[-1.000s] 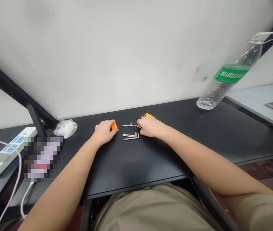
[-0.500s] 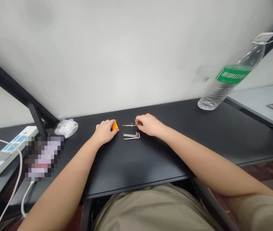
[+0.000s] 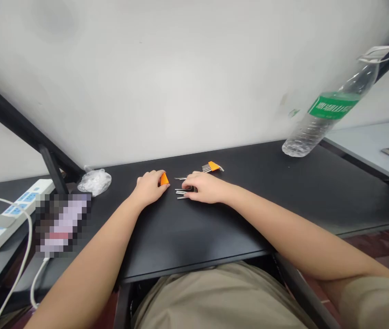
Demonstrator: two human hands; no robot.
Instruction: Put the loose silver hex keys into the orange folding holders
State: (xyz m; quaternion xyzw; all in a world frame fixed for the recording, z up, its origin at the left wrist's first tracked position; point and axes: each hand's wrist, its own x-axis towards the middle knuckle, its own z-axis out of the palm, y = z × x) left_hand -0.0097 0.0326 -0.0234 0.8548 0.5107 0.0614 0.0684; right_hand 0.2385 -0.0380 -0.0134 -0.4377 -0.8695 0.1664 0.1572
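1. Black tabletop [image 3: 194,237], smooth, with a faint sheen.
2. At its middle, 2 groups of slim metal keys, partly hidden: the rear group [image 3: 180,178] and the front group [image 3: 180,192].
3. Just behind, 1 orange holder [image 3: 214,166] bearing metal keys.
4. Back left, 1 crumpled clear bag [image 3: 94,183].
5. Back right, 1 clear green-labelled bottle [image 3: 304,137].

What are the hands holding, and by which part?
Left hand holds an orange piece by its near and far edges. Right hand is at metal keys; hold cannot be told.
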